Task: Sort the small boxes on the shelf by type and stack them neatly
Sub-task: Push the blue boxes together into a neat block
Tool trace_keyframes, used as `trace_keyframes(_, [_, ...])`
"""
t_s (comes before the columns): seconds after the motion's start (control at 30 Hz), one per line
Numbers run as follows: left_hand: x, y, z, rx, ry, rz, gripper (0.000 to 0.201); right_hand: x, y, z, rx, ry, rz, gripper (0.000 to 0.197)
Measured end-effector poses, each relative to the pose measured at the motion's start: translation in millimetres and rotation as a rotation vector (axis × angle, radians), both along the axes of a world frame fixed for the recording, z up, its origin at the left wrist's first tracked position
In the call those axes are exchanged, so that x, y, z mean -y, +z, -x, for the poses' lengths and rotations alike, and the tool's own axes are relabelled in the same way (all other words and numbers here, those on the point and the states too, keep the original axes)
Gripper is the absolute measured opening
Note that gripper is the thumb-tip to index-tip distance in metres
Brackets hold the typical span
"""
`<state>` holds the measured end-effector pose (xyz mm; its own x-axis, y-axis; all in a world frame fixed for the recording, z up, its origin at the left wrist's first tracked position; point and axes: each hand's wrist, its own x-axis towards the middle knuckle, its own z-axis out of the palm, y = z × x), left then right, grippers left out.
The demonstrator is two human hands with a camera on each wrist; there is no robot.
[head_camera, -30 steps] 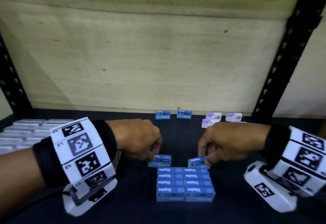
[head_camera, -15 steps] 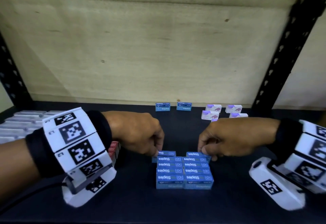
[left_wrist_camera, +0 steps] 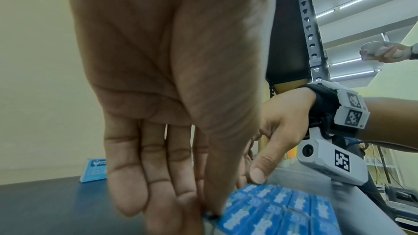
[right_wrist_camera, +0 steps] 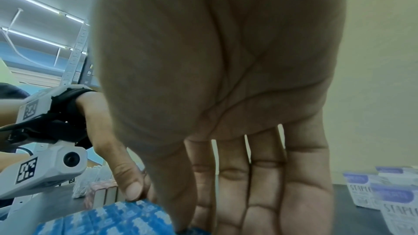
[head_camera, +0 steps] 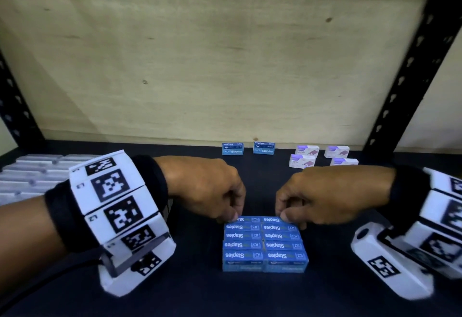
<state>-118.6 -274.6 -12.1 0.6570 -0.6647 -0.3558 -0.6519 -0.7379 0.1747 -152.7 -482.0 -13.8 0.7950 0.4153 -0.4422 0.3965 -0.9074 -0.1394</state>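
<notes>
Head view: both hands' fingers [head_camera: 233, 216] pinch far-row blue staple boxes [head_camera: 265, 241], long axes left-right.

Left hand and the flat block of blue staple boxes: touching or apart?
Touching: the head view shows the left hand pinching the back-left box of the blue block.
</notes>
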Motion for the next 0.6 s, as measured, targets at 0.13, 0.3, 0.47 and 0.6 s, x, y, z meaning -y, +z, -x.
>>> trace_keyframes(0.13, [4,6,-13,0.068,0.041,-0.001,0.016,-1,11,-14,0.049,-0.035,0.037,0.017])
trace_keyframes(0.3, [12,18,-49,0.255,0.098,-0.023,0.020,3,25,-55,0.241,-0.074,0.094,0.020])
trace_keyframes(0.47, [21,22,-95,0.371,0.176,-0.103,0.031,11,30,-107,0.336,-0.152,0.171,0.021])
trace_keyframes(0.6, [25,20,-127,0.350,0.230,-0.148,0.039,14,29,-138,0.332,-0.181,0.223,0.030])
